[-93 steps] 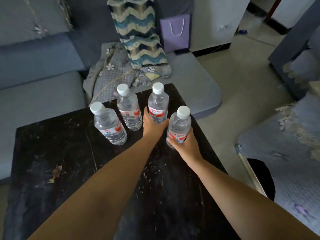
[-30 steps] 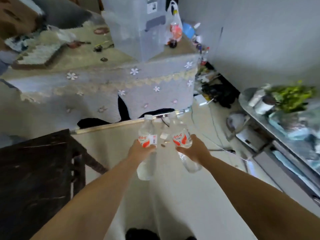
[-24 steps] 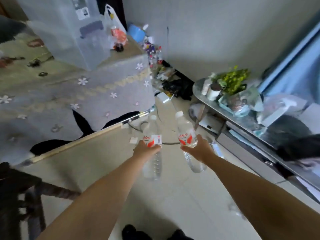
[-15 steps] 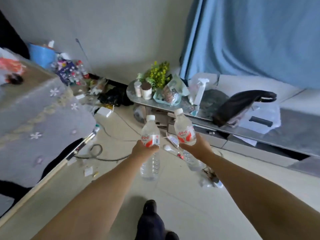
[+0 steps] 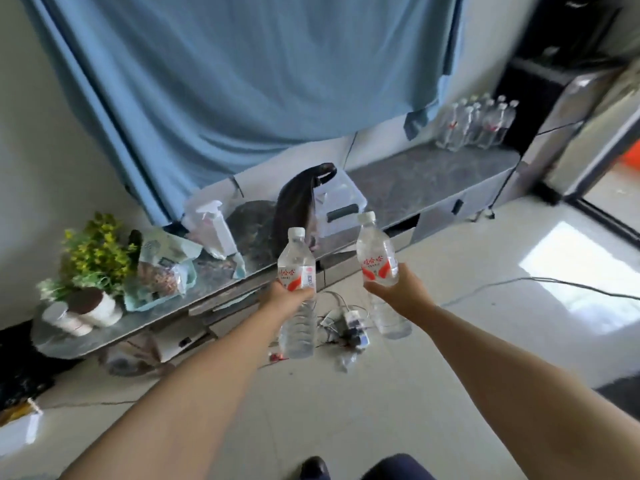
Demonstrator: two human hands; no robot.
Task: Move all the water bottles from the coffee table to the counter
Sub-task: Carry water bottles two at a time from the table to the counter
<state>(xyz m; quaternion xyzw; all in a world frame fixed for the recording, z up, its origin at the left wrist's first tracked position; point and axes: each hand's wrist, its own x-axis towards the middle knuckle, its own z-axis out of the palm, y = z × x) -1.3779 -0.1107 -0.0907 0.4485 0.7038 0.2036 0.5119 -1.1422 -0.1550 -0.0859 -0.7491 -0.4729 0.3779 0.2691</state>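
My left hand (image 5: pixel 289 301) grasps one water bottle (image 5: pixel 297 296), my right hand (image 5: pixel 398 292) another (image 5: pixel 379 271), both upright. I'd carry them level toward the counter (image 5: pixel 426 174) at one o'clock, setting them beside the bottles (image 5: pixel 476 124) standing there.

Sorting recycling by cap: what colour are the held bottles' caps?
White, on both bottle caps, head view.

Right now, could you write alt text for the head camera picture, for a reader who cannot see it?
Seen from above, a person's left hand and right hand each hold a water bottle upright over a pale floor. Ahead runs a low grey counter under a blue curtain, with a cluster of bottles standing at its far right end.
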